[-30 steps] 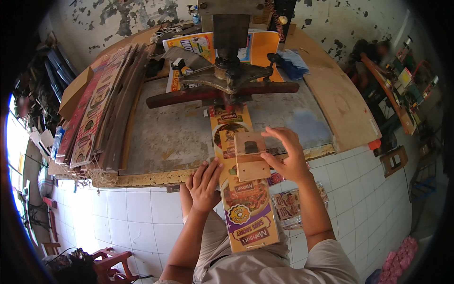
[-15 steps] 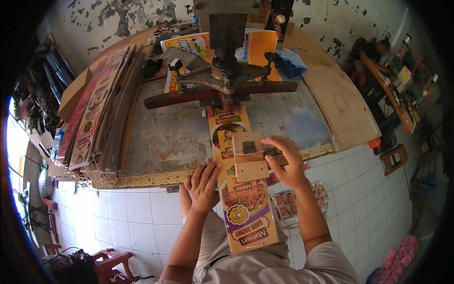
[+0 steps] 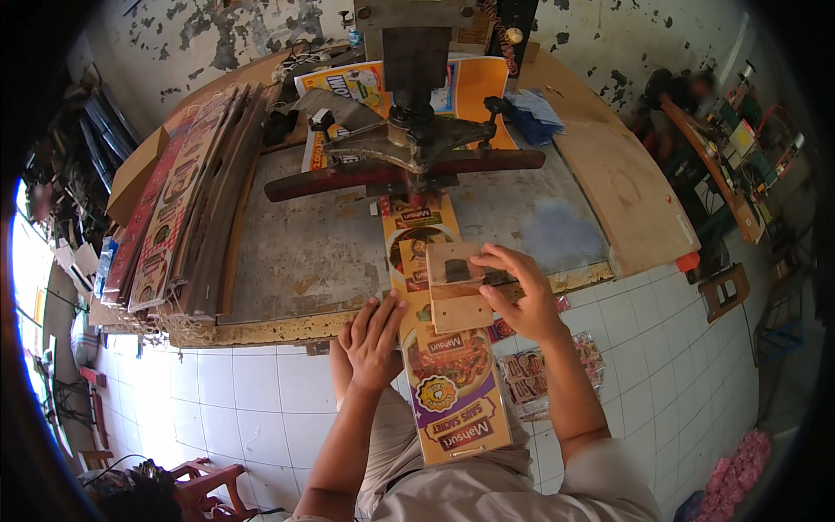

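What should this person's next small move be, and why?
Perhaps close the right hand more firmly on the right side of the wooden block: its thumb and fingers are spread there, the block lies over the printed cardboard, and the left hand sits by the cardboard's left edge, seemingly placed to steady it.

Floor tiles (image 3: 165, 391) are bleached by light from a glaring opening (image 3: 30, 252) at far left; the right edge is dimly lit, straight lines bowed toward blackened corners.
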Demonstrator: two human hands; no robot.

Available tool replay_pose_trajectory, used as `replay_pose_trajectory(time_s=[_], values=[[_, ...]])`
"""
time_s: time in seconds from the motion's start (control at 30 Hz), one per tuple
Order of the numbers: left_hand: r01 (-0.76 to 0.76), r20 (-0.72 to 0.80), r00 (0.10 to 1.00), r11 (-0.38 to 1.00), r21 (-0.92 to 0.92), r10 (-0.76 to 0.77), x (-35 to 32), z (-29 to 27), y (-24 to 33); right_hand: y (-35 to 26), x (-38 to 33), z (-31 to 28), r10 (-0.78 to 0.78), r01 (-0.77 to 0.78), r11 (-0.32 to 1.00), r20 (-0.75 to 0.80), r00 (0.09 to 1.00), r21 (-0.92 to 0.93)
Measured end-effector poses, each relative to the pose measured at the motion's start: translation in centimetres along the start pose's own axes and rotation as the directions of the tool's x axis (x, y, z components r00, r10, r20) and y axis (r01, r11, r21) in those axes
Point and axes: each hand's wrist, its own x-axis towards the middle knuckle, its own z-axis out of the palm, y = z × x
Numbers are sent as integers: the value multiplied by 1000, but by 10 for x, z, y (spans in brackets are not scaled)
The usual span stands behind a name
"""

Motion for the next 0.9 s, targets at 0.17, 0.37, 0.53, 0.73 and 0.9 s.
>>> replay_pose_trajectory(time_s=[0.17,0.37,0.53,0.73,0.9], values=[[2,-3,1000,1000,-14,-2,1,-1,0,0,2,1,2,-2,1000,-10,1000,29],[6,8,1000,1000,-10,-6,1,-1,0,5,1,5,44,-45,990,11,999,131],[12,1,1000,1000,-21,-12,0,0,1,5,1,5,50,-53,988,27,998,144],[65,-27,997,995,-70,-67,3,-1,5,4,0,6,74,-82,986,58,996,146],[18,10,1000,999,-35,-18,2,-3,1,2,0,7,58,-63,993,52,997,101]])
